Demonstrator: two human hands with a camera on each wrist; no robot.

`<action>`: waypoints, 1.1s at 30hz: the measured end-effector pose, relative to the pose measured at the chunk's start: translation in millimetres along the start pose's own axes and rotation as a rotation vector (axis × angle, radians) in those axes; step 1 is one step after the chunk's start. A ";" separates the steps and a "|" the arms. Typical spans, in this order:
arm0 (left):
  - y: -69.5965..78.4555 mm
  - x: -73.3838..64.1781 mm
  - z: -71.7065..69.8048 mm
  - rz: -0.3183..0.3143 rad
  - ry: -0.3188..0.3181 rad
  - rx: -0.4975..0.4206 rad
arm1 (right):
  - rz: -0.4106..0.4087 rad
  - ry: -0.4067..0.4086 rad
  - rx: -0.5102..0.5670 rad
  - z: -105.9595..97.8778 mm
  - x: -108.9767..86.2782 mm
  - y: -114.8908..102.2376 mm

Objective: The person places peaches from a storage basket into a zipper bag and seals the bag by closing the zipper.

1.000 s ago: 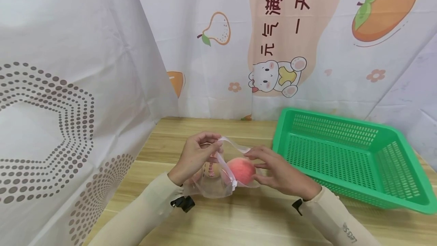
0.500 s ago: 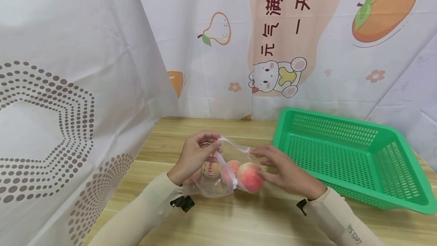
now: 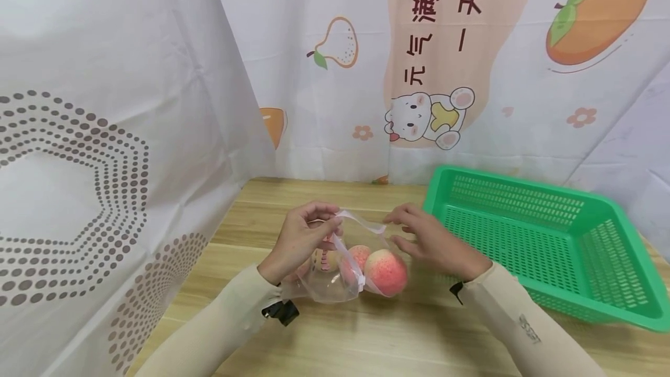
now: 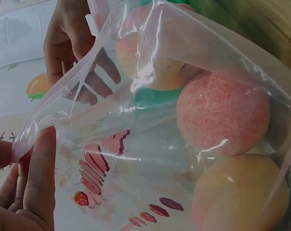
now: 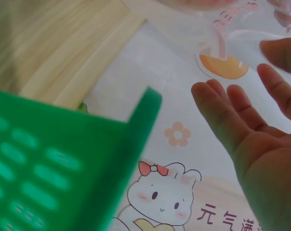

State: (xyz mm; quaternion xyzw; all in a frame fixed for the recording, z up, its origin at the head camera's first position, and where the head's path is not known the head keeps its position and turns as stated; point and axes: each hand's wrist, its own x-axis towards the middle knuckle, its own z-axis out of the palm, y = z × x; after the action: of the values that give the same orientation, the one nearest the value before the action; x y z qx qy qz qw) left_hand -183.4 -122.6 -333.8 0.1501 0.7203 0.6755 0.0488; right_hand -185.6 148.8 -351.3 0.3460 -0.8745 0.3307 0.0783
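Observation:
My left hand (image 3: 299,240) pinches the rim of a clear zip bag (image 3: 331,292) between thumb and fingers, with the mouth gaping to the right. A pink-and-yellow peach (image 3: 388,273) sits at the mouth, near the white slider (image 3: 360,284). Behind the film lie several more peaches; the left wrist view shows a speckled pink peach (image 4: 222,113) and a yellower peach (image 4: 239,192). Red strawberry prints mark the film. My right hand (image 3: 431,241) hovers just past the rim, fingers spread and holding nothing; the right wrist view shows its fingertips (image 5: 201,90) apart from the bag.
A green plastic basket (image 3: 586,308) with slotted walls stands to the right, close beside my right forearm. Under everything is a wooden table (image 3: 335,342). Printed cloth (image 3: 324,115) hangs along the back and left edges.
My right hand has come off the peach at the bag's mouth and lifted up and away to the right. The peach now lies at the opening. The left hand keeps its pinch.

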 end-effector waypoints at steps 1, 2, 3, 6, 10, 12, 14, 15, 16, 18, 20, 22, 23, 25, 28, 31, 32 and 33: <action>0.0 -0.2 -0.2 -0.001 -0.001 -0.001 | -0.016 0.003 -0.035 -0.6 1.9 0.7; 0.0 -0.4 -0.5 0.000 -0.002 -0.001 | -0.030 0.004 -0.067 -1.3 3.5 1.3; 0.2 -0.7 -0.7 -0.001 -0.002 -0.003 | -0.037 0.000 -0.095 -2.0 5.1 1.6; 0.4 -1.1 -0.5 -0.004 -0.002 -0.008 | -0.042 -0.024 -0.146 -4.2 8.5 1.7; 0.5 -1.3 -0.1 -0.006 -0.002 -0.011 | -0.020 -0.059 -0.169 -4.4 12.8 1.4; 0.4 -1.3 0.1 -0.006 -0.005 -0.008 | -0.009 -0.067 -0.176 -3.6 14.3 2.0; 0.4 -1.4 0.2 -0.006 -0.009 -0.008 | 0.005 -0.073 -0.178 -2.4 16.3 2.5; 0.4 -1.5 0.2 -0.006 -0.010 -0.009 | 0.008 -0.076 -0.176 -1.6 17.3 3.0; 0.2 -1.4 0.1 -0.005 -0.012 -0.012 | 0.010 -0.079 -0.177 -0.9 18.4 3.6; -0.1 -1.4 0.0 -0.005 -0.013 -0.019 | 0.010 -0.080 -0.180 0.9 20.6 4.4; -0.5 -1.4 -0.4 -0.001 -0.017 -0.021 | 0.006 -0.077 -0.185 2.8 22.7 4.8; -0.8 -1.2 -0.7 0.001 -0.019 -0.023 | -0.005 -0.071 -0.195 4.7 24.1 5.1; -0.4 -1.3 -0.6 0.001 -0.020 -0.025 | -0.009 -0.067 -0.199 5.5 24.6 5.0; -0.8 -1.3 -0.9 0.004 -0.021 -0.022 | -0.017 -0.059 -0.208 7.0 25.5 5.4; -0.5 -1.4 -1.0 0.003 -0.017 -0.020 | -0.025 -0.048 -0.216 8.4 26.5 6.7; -1.2 -1.6 -1.4 0.002 -0.015 -0.018 | -0.030 -0.046 -0.210 8.6 27.1 7.7; -1.2 -1.7 -1.4 0.003 -0.016 -0.016 | -0.030 -0.046 -0.207 8.5 27.3 8.1; -1.5 -1.8 -1.5 0.003 -0.017 -0.013 | -0.032 -0.046 -0.205 8.4 27.4 8.1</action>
State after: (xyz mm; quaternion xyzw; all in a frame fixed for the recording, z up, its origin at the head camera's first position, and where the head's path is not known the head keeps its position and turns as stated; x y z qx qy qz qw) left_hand -182.3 -124.6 -335.5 0.1567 0.7150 0.6791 0.0547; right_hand -210.7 132.6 -352.0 0.3574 -0.8998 0.2302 0.0984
